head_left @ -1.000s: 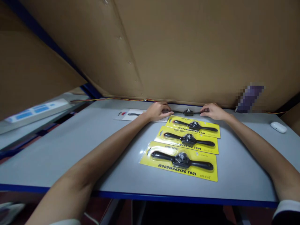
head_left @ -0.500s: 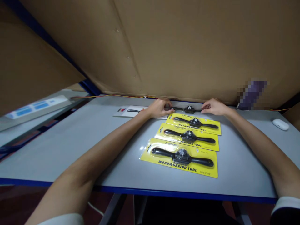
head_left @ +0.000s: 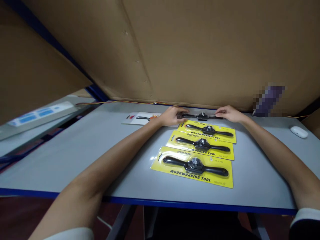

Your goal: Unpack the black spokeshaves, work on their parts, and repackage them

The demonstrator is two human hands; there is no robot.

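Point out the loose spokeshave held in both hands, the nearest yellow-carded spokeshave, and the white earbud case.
loose spokeshave (head_left: 202,116), head view, on its black centre body between the hands.
nearest yellow-carded spokeshave (head_left: 195,165), head view, on the tool's middle under the blister.
white earbud case (head_left: 299,132), head view, on its top shell.

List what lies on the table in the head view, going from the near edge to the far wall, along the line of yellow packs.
Nearest yellow pack → middle yellow pack → far yellow pack → loose black spokeshave, held at its ends by the left hand and right hand.
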